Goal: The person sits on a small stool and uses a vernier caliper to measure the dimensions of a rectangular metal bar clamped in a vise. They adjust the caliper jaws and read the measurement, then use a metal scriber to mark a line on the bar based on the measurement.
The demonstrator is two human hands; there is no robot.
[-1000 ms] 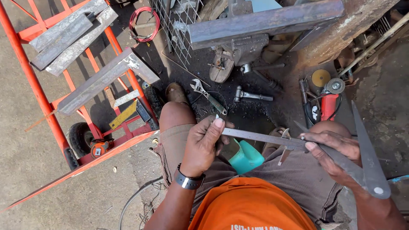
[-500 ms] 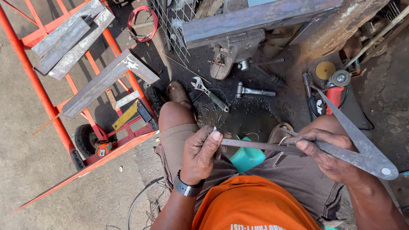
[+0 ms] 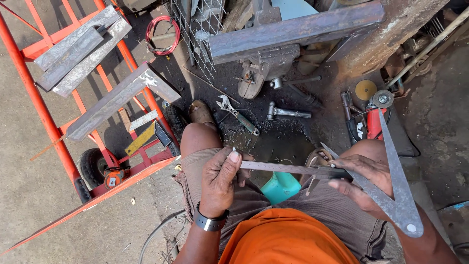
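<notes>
I sit with my knees apart, looking down at my lap. My left hand pinches the near end of a thin flat metal strip lying level across my thighs. My right hand grips the strip's other end together with a large grey metal divider, whose two legs spread up and left from a riveted pivot by my forearm. A black band sits on my left wrist. A teal container shows between my legs under the strip.
On the dark ground ahead lie an adjustable wrench, a small hammer, a red angle grinder with discs, and a bench vise clamping a steel bar. An orange wheeled frame carrying grey angle-iron pieces stands at left.
The divider has swung so its long leg points more upright. My left hand has slid slightly along the strip's end; both hands keep their hold.
</notes>
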